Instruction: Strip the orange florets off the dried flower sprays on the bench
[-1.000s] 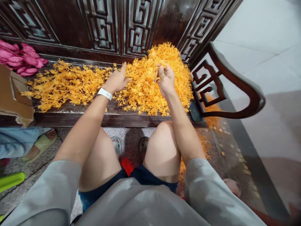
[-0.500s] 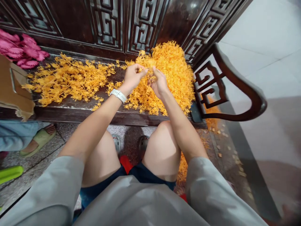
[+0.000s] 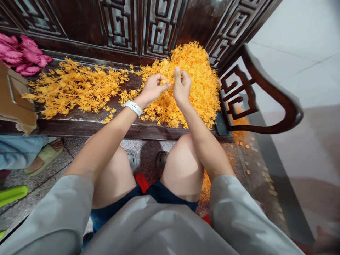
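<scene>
Orange branched sprigs (image 3: 198,85) heaped under the hands, mound peaking at 1 o'clock, looser spread (image 3: 79,88) at 9 o'clock on the dark wood counter (image 3: 106,128). Left hand (image 3: 154,88) and right hand (image 3: 182,86) close together, not touching, fingers pinched; can't tell if they hold a strand. Risk: tangled sprigs snag, and a tug drags more over the front edge to the floor spill (image 3: 240,136) at 4 o'clock.
</scene>
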Motion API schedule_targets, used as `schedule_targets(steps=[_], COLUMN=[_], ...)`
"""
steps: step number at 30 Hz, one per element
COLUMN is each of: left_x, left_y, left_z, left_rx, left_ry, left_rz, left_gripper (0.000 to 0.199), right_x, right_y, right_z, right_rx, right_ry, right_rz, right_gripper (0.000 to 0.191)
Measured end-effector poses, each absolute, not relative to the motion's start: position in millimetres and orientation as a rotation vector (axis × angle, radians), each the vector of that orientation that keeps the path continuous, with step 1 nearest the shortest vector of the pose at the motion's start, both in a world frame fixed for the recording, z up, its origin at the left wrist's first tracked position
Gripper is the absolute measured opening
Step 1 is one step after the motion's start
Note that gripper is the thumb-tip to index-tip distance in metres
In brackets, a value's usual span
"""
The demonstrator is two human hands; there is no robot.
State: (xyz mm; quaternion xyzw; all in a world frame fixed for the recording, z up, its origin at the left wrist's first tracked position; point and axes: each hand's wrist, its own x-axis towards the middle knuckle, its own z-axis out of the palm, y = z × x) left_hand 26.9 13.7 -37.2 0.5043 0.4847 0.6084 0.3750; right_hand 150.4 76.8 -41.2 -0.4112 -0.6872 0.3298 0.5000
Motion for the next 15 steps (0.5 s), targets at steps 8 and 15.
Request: schedule_targets(steps=[8,15], left_x=[35,41], left_y=[5,6], left_z=[-26,-33], left_rx=[1.039,0.991], left_ry=[1.177,1.234], left_rz=[1.517,1.558], left_gripper=[0.021,0.023], right_x=[150,152], right_y=[60,49], right_z=[-30,-22], right_rx=[-0.943,-0.992], right_ry=[-1.799,-1.793], right_rz=[0.912,0.742], right_gripper=[0.074,0.073])
